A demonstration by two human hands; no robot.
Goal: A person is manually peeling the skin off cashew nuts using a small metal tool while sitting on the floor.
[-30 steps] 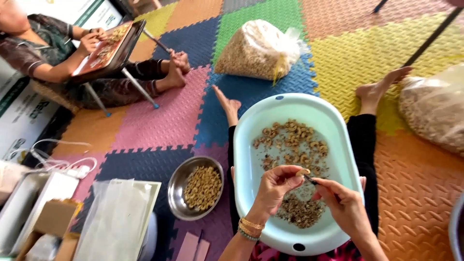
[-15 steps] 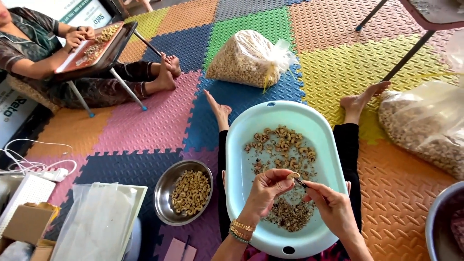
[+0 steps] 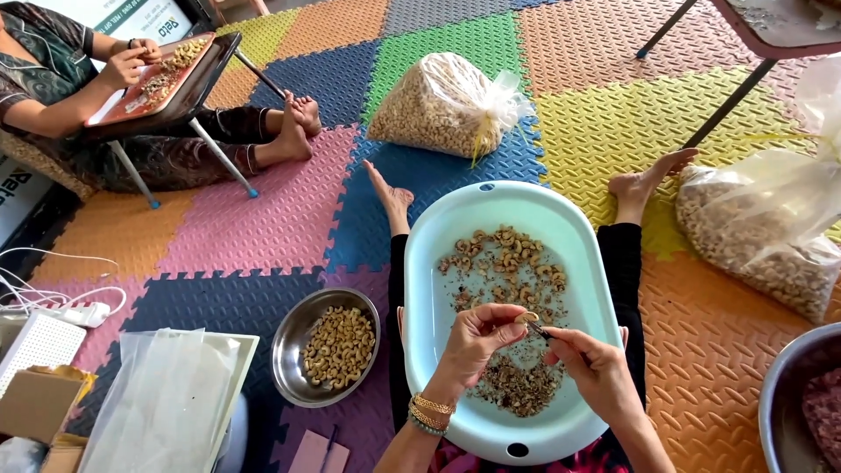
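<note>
- Left hand (image 3: 477, 337) pinched around a single cashew nut (image 3: 528, 317), thumb and fingertips closed on it, nut raised just above the basin contents.
- Right hand (image 3: 591, 368) clenched on a small dark-bladed peeling knife (image 3: 539, 330), tip touching the nut at the left fingertips.
- Directly beneath both hands: pale blue oval basin (image 3: 429, 298) resting across the lap. Unpeeled nuts (image 3: 508, 258) heaped beyond the hands; dark skin scraps (image 3: 521, 385) piled below and nearer the body.
- To the left of the left hand, on the foam floor mat (image 3: 280, 219): steel bowl (image 3: 285, 355) holding peeled cashews (image 3: 340, 346), just beside the basin.
- Well beyond the hands: tied clear bag of nuts (image 3: 438, 105). To the right, a second bag (image 3: 753, 236).
- Far left: another person's hand (image 3: 123, 66) at a tray (image 3: 188, 79) on folding legs; kept separate from this work.
- Judgement on technique: blade best kept shallow and angled away from the holding thumb; light scraping pressure advised, since a kernel looks liable to split. Nut worth turning between fingertips so skin falls into the basin, not onto the mat.
</note>
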